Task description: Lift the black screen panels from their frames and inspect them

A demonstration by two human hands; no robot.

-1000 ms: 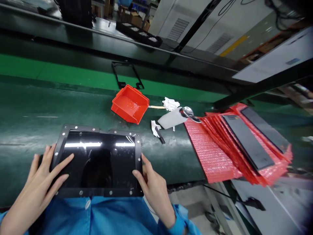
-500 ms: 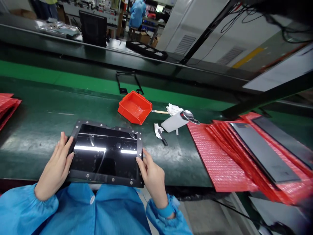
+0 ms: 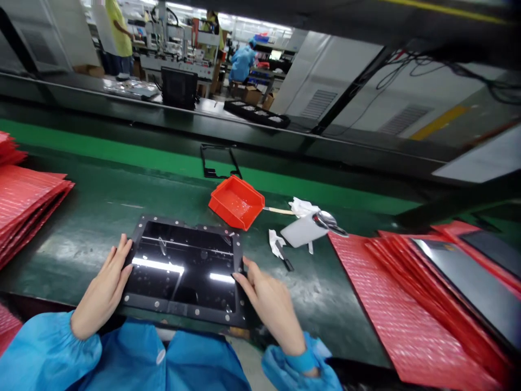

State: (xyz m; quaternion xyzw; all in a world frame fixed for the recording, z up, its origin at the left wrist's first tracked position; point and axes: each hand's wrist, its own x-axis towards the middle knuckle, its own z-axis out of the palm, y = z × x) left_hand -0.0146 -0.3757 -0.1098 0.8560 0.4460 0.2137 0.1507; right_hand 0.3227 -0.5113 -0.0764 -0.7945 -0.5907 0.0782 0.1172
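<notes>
A flat black display panel (image 3: 185, 266) with a dark frame and several round silver dots lies near the bench's front edge, glossy face up. My left hand (image 3: 106, 282) grips its left edge, fingers along the side and thumb at the rim. At the right edge, my right hand (image 3: 266, 296) holds the frame between thumb and fingers; part of those fingers is hidden. Beyond the panel sits an orange-red plastic bin (image 3: 237, 202) with small bits in it. A white bottle with a metal top (image 3: 303, 231) and a black-handled tool (image 3: 285, 258) on white tissue lie to the right.
Red bubble-wrap sleeves (image 3: 30, 198) are stacked at left. More red sleeves (image 3: 378, 293) lie at right, with grey panels (image 3: 474, 288) on top. A thin black frame (image 3: 221, 162) rests behind the bin. People in the background stand or sit past the far ledge.
The camera view has tilted up, so the bench sits lower in the picture and more sleeves show at left. Both hands remain on the display panel.
</notes>
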